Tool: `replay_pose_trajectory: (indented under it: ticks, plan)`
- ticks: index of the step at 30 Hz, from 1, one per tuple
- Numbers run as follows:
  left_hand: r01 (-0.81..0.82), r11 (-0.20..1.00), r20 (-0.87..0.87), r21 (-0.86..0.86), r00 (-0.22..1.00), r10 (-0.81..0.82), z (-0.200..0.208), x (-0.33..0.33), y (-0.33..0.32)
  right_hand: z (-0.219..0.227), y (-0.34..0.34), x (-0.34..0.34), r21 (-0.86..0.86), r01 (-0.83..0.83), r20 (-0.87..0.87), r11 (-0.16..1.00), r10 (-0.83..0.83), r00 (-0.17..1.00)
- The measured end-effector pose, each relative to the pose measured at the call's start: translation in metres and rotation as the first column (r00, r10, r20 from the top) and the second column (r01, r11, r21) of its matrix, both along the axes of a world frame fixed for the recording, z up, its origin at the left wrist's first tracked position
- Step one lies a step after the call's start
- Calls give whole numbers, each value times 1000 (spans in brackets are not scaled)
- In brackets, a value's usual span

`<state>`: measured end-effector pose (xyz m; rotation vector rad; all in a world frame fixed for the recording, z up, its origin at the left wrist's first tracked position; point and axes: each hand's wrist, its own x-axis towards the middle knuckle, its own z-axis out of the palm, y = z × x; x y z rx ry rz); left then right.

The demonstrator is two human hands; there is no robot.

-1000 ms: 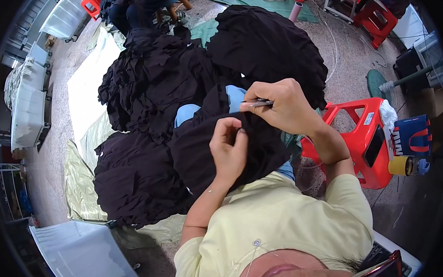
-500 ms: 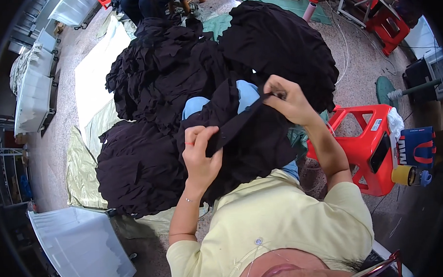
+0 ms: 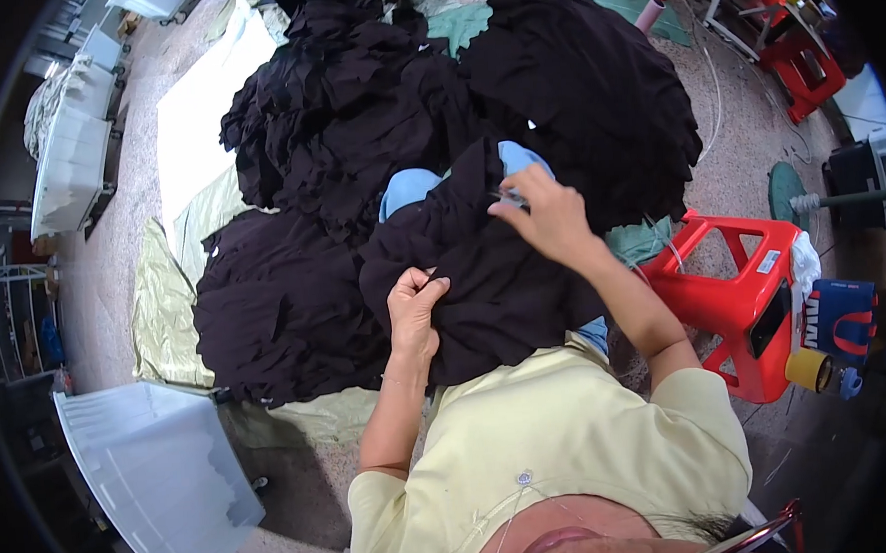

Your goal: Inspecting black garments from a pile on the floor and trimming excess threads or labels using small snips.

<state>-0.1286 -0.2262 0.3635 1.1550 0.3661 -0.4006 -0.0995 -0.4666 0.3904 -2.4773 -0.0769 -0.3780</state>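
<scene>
My left hand (image 3: 417, 308) pinches an edge of a black garment (image 3: 461, 245) spread over my lap. My right hand (image 3: 550, 211) is above the far part of that cloth, fingers curled around what looks like small metal thread snips (image 3: 509, 199). The snips are partly hidden by the fingers, and I cannot tell whether their tips touch the cloth. Light blue cloth (image 3: 410, 190) shows over my knees beyond the garment.
Heaps of black cloth (image 3: 354, 111) lie ahead and to the left; another large pile (image 3: 583, 89) is ahead right. A red stool (image 3: 729, 292) with a phone (image 3: 769, 319) on it stands at my right. A white plastic bin (image 3: 163, 471) is at the near left.
The cloth strip stretched between my hands has been lowered and my right hand has let go of it. That hand has moved left, snips now showing. My head view has shifted slightly.
</scene>
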Motion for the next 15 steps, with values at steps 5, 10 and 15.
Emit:
replay_pose_trajectory:
  ticks: [5, 10, 15]
  plan:
    - [-68, 994, -29, -86, 997, 65, 12, -5, -4, 4, 46, -23, 573, -126, -76, 810, 206, 975]
    - [-150, 981, -59, -120, 988, 144, 14, -5, -6, -13, 57, -37, 518, -134, -67, 845, 196, 978]
    - [-167, 978, -49, -125, 986, 162, 16, -7, -6, -15, 59, -39, 367, -216, 116, 905, 185, 976]
